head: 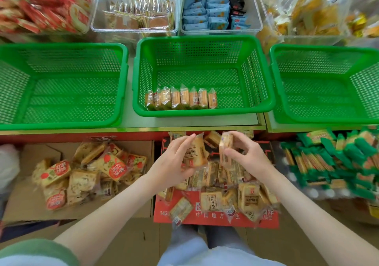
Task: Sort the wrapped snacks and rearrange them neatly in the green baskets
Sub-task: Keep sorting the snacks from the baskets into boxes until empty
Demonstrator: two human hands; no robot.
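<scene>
In the lower middle of the frame the left hand [172, 161] is gripping a tan packet [198, 153], its fingers [183, 141] curling over the wrapper's top edge. Just to its right, the right hand [246, 155] is pinching a second packet [225, 142] between thumb and fingers [239, 136] and holding it upright. Both hands are hovering over a red box [215, 217], where a loose pile of matching packets [225, 194] is lying at mixed angles. Above the hands, three baskets are sitting side by side on the bench [205, 122]. The middle green basket [205, 113] is holding a row of packets [181, 99], standing on edge and touching one another along its near wall, towards its left side. The left green basket [61, 125] and the right green basket [320, 121] are flanking it. At the lower left, a cardboard box [26, 204] is holding red-labelled snacks [86, 173] in a heap. At the right edge, green-wrapped snacks [338, 159] are lying piled up and partly blurred. Along the top of the frame, a clear bin [135, 31] is holding gold-edged packs, and blue packets [205, 9] are filling the bin beside it.
</scene>
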